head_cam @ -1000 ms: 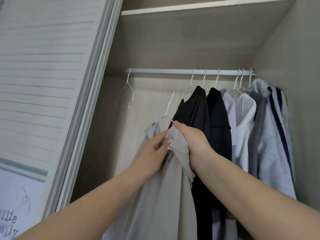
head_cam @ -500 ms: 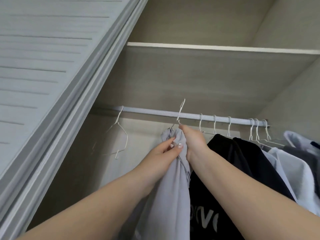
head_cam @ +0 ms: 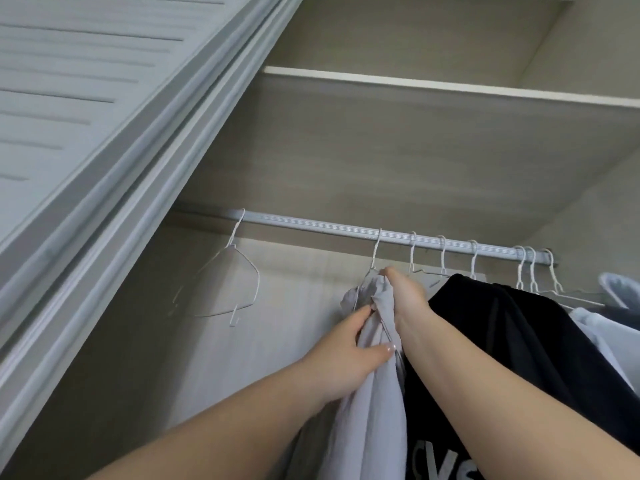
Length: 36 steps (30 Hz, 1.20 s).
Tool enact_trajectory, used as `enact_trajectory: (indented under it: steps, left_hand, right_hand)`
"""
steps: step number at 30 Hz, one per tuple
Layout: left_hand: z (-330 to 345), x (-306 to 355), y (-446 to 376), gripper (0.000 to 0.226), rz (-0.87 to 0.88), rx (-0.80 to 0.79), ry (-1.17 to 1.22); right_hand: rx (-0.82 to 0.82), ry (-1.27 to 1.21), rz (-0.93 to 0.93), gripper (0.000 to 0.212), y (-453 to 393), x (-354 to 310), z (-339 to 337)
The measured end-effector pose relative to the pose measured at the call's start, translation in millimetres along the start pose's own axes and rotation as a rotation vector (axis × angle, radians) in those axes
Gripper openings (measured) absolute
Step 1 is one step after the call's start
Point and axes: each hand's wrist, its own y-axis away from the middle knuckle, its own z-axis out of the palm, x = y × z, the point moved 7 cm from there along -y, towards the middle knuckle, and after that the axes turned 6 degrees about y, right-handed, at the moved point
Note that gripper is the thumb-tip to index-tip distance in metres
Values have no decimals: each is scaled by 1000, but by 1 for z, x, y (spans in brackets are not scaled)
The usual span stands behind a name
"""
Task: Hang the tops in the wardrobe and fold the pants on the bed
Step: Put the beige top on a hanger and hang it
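Half a second ago the hook of the grey top's hanger stood clear above the rail; it is now over the rail (head_cam: 346, 231), so the grey top (head_cam: 375, 393) hangs in the wardrobe, left of the black top (head_cam: 540, 344) and right of the empty hanger (head_cam: 221, 282). The hook (head_cam: 375, 249) sits in the open stretch of rail, likely chosen so the garment slots in without crowding the others. The right hand (head_cam: 405, 299) is high at the neck of the grey top, fingers curled and clamped on bunched cloth just below the hook, probably to steer the wire and keep the fabric from slipping off the shoulders. The left hand (head_cam: 349, 355) is lower on the near side, thumb and fingers closed around a fold of the same cloth, seemingly gathering its weight so the hanger does not tip. Further right, more hooks carry the black top and pale garments (head_cam: 609, 327). Above the rail runs a shelf (head_cam: 433, 85); the slatted door (head_cam: 86, 116) fills the left. The hold looks ready to be let go. No pants or bed are in view.
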Motion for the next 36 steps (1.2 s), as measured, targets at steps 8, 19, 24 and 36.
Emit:
enact_trajectory:
  steps: [8,19,24,36]
  left_hand:
    - [25,-1,13,46,-56,-63,19]
    - [25,23,74,57,-303,155,-166]
    - [32,47,139,55,-425,282,-276]
    - [82,181,374,47,-711,587,-434]
  right_hand:
    - [-95,-22,-151,18,20,-7,-26]
    - [-152,324,-530,44,80,-23,-63]
    - [-301,390,-527,48,134,10,-74]
    - [-901,156,-339,44,372,65,-92]
